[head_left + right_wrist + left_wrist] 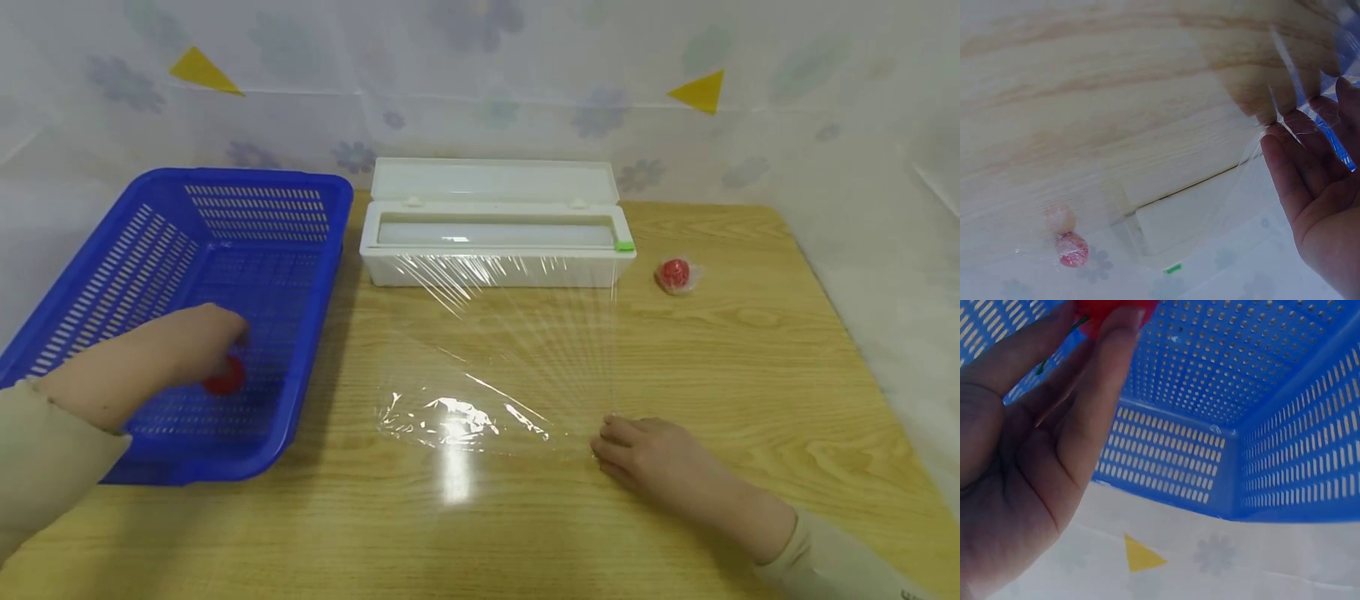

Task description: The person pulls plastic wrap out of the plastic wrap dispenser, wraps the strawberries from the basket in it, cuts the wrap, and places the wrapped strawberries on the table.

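Inside the blue basket (303, 367), my left hand (198, 337) grips a red round fruit (225, 377) between thumb and fingers. A thin green stem (1060, 345) shows beside the fruit in the left wrist view, where the frame's top cuts the fruit off. My right hand (656, 458) pinches the near right corner of a sheet of clear plastic wrap (480, 367). This sheet runs over the front of a white wrap dispenser (491, 271) and spreads above the wooden table. The dispenser's lid (495, 179) stands raised, with the roll (495, 233) visible inside.
A red round piece bundled in clear wrap (677, 273) lies right of the dispenser. A green slider (624, 246) sits at the dispenser's right end. Behind the wooden table (787, 375) hangs a flowered white sheet (525, 75) with yellow triangles.
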Tool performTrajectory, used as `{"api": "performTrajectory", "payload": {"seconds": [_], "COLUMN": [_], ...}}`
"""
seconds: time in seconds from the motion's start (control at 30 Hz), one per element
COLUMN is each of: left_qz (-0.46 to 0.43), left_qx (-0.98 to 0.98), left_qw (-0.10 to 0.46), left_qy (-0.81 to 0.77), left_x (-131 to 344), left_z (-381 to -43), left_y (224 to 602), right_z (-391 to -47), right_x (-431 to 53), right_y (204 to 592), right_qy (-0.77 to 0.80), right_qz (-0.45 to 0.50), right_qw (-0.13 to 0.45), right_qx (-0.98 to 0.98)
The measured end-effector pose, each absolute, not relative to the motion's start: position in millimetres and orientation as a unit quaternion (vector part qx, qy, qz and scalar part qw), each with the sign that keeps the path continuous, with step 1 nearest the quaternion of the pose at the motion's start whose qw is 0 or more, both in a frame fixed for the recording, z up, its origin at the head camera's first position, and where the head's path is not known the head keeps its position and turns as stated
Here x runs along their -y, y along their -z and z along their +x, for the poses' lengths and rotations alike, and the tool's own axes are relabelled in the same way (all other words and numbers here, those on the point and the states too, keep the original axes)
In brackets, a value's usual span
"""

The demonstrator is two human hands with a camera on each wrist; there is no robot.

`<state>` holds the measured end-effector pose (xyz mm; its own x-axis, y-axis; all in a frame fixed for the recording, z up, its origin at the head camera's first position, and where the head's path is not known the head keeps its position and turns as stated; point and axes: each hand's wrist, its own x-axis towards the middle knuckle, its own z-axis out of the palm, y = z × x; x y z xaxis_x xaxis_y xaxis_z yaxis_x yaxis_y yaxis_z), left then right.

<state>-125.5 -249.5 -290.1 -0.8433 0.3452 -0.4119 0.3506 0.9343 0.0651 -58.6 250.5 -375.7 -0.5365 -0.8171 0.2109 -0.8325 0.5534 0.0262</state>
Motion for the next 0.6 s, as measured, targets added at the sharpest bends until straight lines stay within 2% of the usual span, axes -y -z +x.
{"api": "performTrajectory", "payload": {"seconds": [0.17, 0.33, 0.4, 0.6], "left_qz": [0.165, 0.122, 0.111, 0.118], "left_qx": [-0.97, -0.982, -0.988, -0.991], "left_qw": [0.177, 0.145, 0.109, -0.052], "left_qy": [0.0, 0.01, 0.008, -0.028], "left_x": [260, 257, 252, 228], "left_z": [-129, -130, -129, -116], "left_y": [278, 245, 233, 215], "right_z": [-59, -59, -59, -59], "right_x": [-252, -253, -253, -253], "right_y": [376, 377, 377, 379], "right_qy": [-0.042, -0.045, -0.045, -0.041], "right_qz": [0.47, 0.471, 0.472, 0.475], "right_qw": [0.098, 0.103, 0.104, 0.109], "right_qx": [0.876, 0.875, 0.874, 0.872]}}
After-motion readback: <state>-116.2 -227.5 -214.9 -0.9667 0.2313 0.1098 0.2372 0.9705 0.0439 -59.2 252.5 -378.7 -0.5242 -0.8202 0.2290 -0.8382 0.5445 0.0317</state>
